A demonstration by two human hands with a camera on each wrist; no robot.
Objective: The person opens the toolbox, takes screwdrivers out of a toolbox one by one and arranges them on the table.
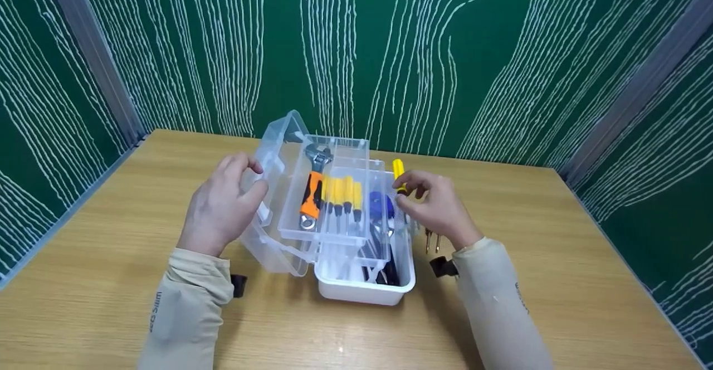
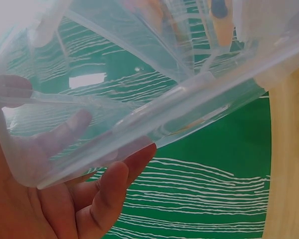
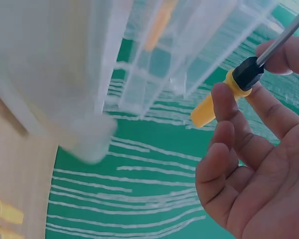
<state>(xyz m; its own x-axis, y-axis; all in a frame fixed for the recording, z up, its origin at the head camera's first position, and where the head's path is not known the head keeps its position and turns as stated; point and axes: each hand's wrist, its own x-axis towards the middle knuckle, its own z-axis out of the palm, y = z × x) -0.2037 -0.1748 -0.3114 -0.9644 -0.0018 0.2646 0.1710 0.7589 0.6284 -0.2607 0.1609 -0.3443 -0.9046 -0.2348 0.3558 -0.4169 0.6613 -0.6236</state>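
My left hand grips the edge of the raised clear plastic lid of a toolbox, with its thumb on one side and its fingers on the other. Over the box's right side, my right hand pinches a screwdriver with a yellow handle, black collar and metal shaft. The toolbox has a white base and clear trays folded out above it. An orange-and-black adjustable wrench lies in the upper tray. Several yellow-handled screwdrivers show through the trays.
Inside the base are a blue item and dark tools, partly hidden by the trays. Screwdrivers with yellow handles lie on the wooden table right of the box. Green walls with white streaks stand behind and beside the table.
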